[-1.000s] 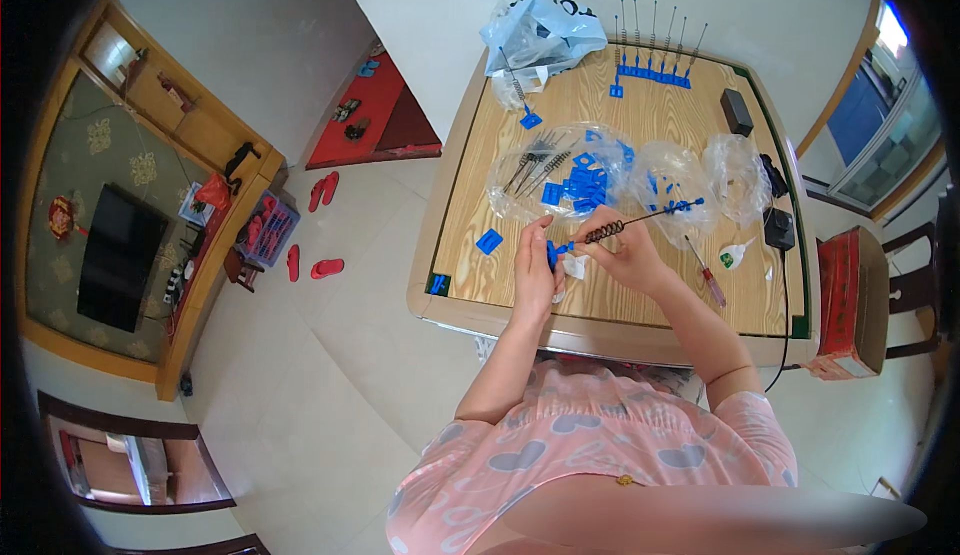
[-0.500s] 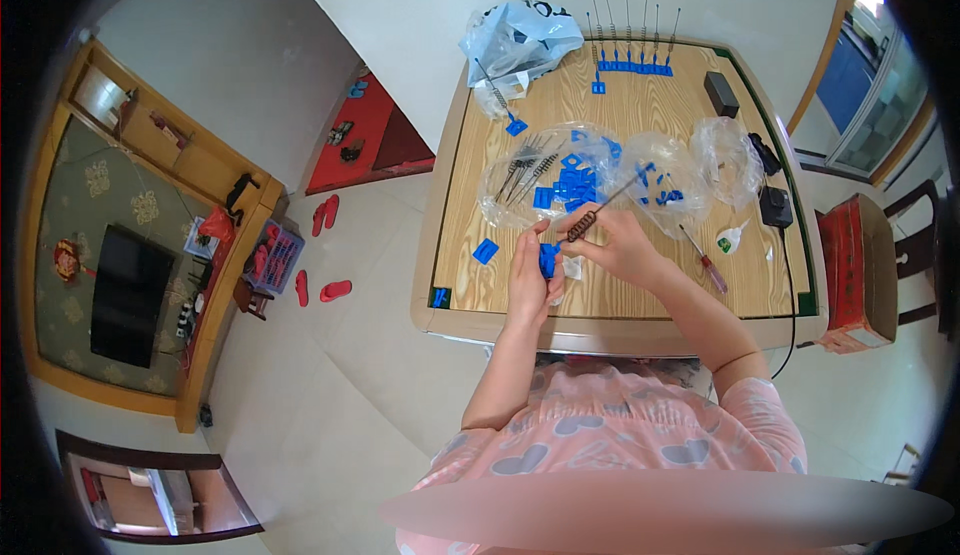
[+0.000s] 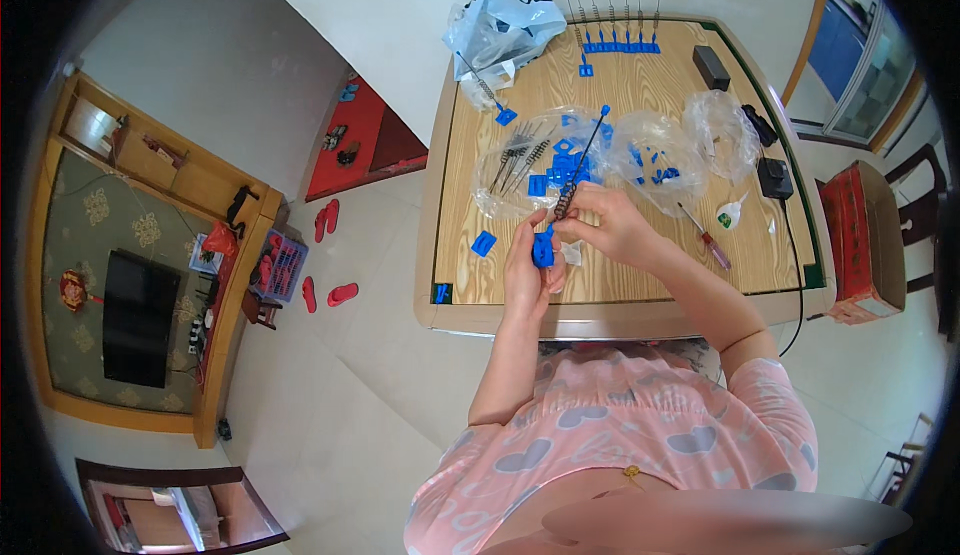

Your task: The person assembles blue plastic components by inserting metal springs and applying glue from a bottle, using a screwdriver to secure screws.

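Note:
Near the table's front edge, my left hand point(image 3: 526, 263) is closed around a small blue plastic base point(image 3: 543, 249). Rising from that base is a thin metal rod with a dark coil spring point(image 3: 566, 197) and a blue tip. My right hand point(image 3: 608, 225) pinches the rod low on its spring, just above the base. Beyond my hands, an opened clear bag point(image 3: 488, 193) holds blue plastic pieces point(image 3: 570, 167) and several spring rods point(image 3: 518, 160). One loose blue piece point(image 3: 484, 244) lies left of my left hand.
Several spring rods on blue bases point(image 3: 622, 48) stand in a row at the back; another point(image 3: 505, 115) leans by a plastic bag point(image 3: 505, 30). Rightward are a bag of small blue parts point(image 3: 655, 165), a clear bag point(image 3: 722, 140), a screwdriver point(image 3: 712, 245) and a black box point(image 3: 711, 68).
The spring rod has swung more upright over the blue base, and its blue tip now shows. My right hand has shifted slightly on it. The whole view has tilted a little.

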`<state>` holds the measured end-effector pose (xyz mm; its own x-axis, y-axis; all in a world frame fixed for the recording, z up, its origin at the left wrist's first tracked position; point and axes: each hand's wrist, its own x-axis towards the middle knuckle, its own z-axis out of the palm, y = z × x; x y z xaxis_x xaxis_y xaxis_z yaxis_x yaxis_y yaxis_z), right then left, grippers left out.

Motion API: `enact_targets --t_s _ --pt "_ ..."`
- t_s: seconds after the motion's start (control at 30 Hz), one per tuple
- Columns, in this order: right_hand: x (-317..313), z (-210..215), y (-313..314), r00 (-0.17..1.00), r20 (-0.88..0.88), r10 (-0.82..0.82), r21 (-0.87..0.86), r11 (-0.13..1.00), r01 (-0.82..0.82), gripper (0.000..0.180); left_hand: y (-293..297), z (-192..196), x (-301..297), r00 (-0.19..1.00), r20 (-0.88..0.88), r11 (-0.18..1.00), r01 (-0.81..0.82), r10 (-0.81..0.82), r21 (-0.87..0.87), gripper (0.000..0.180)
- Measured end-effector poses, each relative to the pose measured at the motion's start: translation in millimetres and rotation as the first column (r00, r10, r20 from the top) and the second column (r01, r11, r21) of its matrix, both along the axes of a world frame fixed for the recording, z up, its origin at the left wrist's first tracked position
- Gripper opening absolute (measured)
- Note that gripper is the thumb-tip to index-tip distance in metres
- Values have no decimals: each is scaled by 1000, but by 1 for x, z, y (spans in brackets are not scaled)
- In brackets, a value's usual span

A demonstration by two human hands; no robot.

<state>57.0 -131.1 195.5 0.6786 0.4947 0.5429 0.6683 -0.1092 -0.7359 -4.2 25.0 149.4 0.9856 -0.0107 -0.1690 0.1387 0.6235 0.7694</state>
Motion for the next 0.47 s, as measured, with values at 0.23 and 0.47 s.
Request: enact_targets --t_s 0.23,0.47 --pt "3 -2 0 999 39 5 26 1000 -6 17 -3 7 -4 1000 -26 1000 -12 11 -25 36" --pt "3 2 -3 999 -25 46 64 997 -44 19 -3 6 -5 999 -21 998 23 -24 -52 36"
